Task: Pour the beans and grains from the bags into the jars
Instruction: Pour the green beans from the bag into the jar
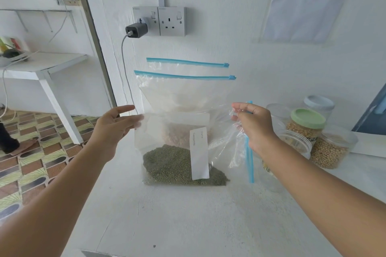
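Both hands held one clear zip bag up over the white surface (188,221): the left hand (113,129) gripped the bag's left upper corner, fingers curled round the plastic with the forefinger stretched out, while the right hand (253,126) pinched the opposite side, where the blue zip strip (249,160) ran top to bottom below the fingers. So the bag of green beans (179,165) hung turned on its side, the mouth edge standing upright at the right and the beans heaped low along the bottom fold, the white label (199,152) reading sideways. Whether the zip was parted could not be told. The empty clear jar (296,144) stood just behind and right of the right hand, so the mouth end already lay on the jar's side and that hand was the nearer one; tipping rightward looked like the move called for. Further back stood a green-lidded jar (307,123) and an open jar of pale grain (332,150), and two sealed bags (186,89) leaned against the wall (250,27)
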`<act>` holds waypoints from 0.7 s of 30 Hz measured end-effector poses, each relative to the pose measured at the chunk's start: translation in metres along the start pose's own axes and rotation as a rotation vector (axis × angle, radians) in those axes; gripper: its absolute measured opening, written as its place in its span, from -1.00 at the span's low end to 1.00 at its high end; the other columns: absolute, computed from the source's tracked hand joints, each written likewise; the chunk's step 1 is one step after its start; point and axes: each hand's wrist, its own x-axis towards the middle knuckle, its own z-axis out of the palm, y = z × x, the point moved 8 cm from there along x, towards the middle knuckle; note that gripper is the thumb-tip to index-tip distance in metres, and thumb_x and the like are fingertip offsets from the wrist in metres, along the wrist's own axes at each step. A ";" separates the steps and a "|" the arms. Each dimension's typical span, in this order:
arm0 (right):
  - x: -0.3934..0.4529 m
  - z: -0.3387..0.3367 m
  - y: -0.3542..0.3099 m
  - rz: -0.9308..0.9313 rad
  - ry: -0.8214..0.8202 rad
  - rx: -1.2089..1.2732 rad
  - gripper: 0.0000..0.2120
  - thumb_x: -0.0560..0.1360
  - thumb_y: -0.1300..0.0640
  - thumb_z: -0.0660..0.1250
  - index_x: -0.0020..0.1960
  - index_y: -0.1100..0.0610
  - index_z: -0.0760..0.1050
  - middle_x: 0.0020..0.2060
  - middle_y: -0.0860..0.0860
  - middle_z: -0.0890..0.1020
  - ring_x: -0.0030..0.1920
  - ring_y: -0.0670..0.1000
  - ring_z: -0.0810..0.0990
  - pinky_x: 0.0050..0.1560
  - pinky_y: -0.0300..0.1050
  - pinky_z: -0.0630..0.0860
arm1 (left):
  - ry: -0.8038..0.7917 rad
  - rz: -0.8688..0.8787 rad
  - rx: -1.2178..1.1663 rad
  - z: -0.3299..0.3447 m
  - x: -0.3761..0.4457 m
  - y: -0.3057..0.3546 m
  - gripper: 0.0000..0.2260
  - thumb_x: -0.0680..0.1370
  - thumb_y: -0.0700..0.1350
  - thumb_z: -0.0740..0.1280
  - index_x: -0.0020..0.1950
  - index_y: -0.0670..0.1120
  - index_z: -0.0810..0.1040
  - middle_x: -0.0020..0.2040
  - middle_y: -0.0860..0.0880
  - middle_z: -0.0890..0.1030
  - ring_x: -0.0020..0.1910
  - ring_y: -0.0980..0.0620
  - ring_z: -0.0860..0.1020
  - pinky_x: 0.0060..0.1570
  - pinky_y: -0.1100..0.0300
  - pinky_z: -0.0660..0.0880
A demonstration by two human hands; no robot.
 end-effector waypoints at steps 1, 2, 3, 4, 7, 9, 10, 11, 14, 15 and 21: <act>0.000 0.000 0.001 0.002 0.000 0.002 -0.66 0.57 0.36 0.27 -0.03 0.01 0.72 0.04 0.03 0.72 -0.11 -0.03 0.75 -0.03 -0.09 0.57 | 0.006 -0.007 -0.010 -0.001 0.000 -0.001 -0.60 0.46 -0.21 0.57 0.28 -0.06 0.63 0.05 -0.18 0.75 -0.05 0.03 0.73 0.14 0.14 0.45; 0.000 -0.001 0.001 0.003 0.000 0.001 -0.67 0.57 0.35 0.27 -0.03 0.01 0.72 0.04 0.03 0.72 -0.12 -0.05 0.75 -0.03 -0.08 0.58 | 0.017 -0.011 -0.018 -0.002 0.000 -0.003 -0.60 0.47 -0.22 0.57 0.28 -0.09 0.62 0.08 -0.22 0.74 -0.07 0.02 0.73 0.13 0.13 0.46; 0.000 -0.001 0.002 0.004 0.001 0.001 -0.67 0.57 0.35 0.27 -0.03 0.00 0.72 0.03 0.02 0.72 -0.13 -0.06 0.75 -0.02 -0.08 0.58 | 0.031 -0.010 -0.027 -0.004 0.000 -0.004 -0.60 0.47 -0.23 0.57 0.29 -0.12 0.62 0.10 -0.25 0.72 -0.10 0.03 0.72 0.11 0.15 0.47; 0.000 -0.002 0.001 0.004 0.001 0.001 -0.67 0.58 0.35 0.27 -0.03 0.00 0.72 0.03 0.02 0.72 -0.12 -0.05 0.75 -0.01 -0.08 0.58 | 0.042 -0.005 -0.032 -0.006 0.001 -0.005 -0.59 0.46 -0.24 0.58 0.29 -0.13 0.61 0.11 -0.28 0.71 -0.12 0.02 0.71 0.10 0.16 0.48; -0.001 -0.001 0.000 -0.006 -0.002 0.002 -0.66 0.58 0.35 0.27 -0.03 0.00 0.72 0.03 0.02 0.72 -0.13 -0.06 0.75 0.00 -0.07 0.59 | 0.022 0.018 -0.033 -0.006 0.001 -0.004 -0.58 0.47 -0.25 0.56 0.30 -0.11 0.60 0.07 -0.22 0.73 -0.09 0.04 0.69 0.12 0.15 0.49; -0.002 -0.001 0.000 -0.007 -0.002 -0.003 -0.66 0.58 0.35 0.26 -0.03 -0.01 0.71 0.03 0.02 0.72 -0.13 -0.06 0.75 0.04 -0.05 0.61 | -0.041 0.008 -0.034 -0.002 0.001 -0.005 -0.64 0.49 -0.24 0.54 0.26 -0.04 0.62 0.07 -0.11 0.76 0.01 0.05 0.67 0.25 0.09 0.47; -0.001 -0.001 0.000 -0.006 -0.002 -0.004 -0.66 0.58 0.35 0.26 -0.03 -0.01 0.72 0.03 0.02 0.72 -0.14 -0.06 0.74 0.05 -0.04 0.61 | -0.093 -0.006 -0.037 0.001 0.000 -0.006 -0.67 0.47 -0.19 0.54 0.21 0.00 0.65 0.07 -0.05 0.75 0.05 0.06 0.65 0.33 0.04 0.43; -0.001 -0.001 0.000 -0.006 -0.003 -0.004 -0.66 0.57 0.36 0.26 -0.03 -0.01 0.72 0.04 0.02 0.72 -0.14 -0.07 0.74 0.05 -0.06 0.61 | -0.160 -0.020 -0.047 0.004 -0.002 -0.009 -0.69 0.42 -0.10 0.58 0.15 0.03 0.68 0.08 0.01 0.74 0.08 0.07 0.63 0.37 0.01 0.38; -0.002 -0.002 0.001 -0.001 -0.007 0.006 -0.65 0.57 0.36 0.26 -0.03 0.00 0.72 0.04 0.04 0.72 -0.15 -0.07 0.74 0.01 -0.10 0.59 | -0.322 -0.070 -0.036 0.006 -0.010 -0.025 -0.44 0.17 0.17 0.73 0.11 0.05 0.74 0.14 0.06 0.69 0.18 0.06 0.56 0.39 0.01 0.32; -0.002 -0.002 0.002 -0.003 -0.006 0.007 -0.66 0.57 0.36 0.26 -0.02 0.00 0.72 0.04 0.04 0.72 -0.14 -0.07 0.74 0.02 -0.10 0.59 | -0.335 -0.088 -0.024 0.006 -0.013 -0.029 -0.40 0.13 0.19 0.74 0.11 0.04 0.74 0.15 0.05 0.69 0.17 0.06 0.56 0.38 0.01 0.33; 0.000 -0.003 0.003 -0.008 0.002 -0.001 -0.66 0.57 0.35 0.27 -0.01 -0.01 0.73 0.00 -0.01 0.73 -0.05 0.00 0.75 0.09 -0.05 0.62 | -0.056 0.091 0.000 -0.003 -0.007 -0.019 -0.81 0.49 -0.29 0.52 -0.13 0.02 0.77 -0.22 -0.01 0.66 -0.12 0.03 0.55 0.20 0.08 0.43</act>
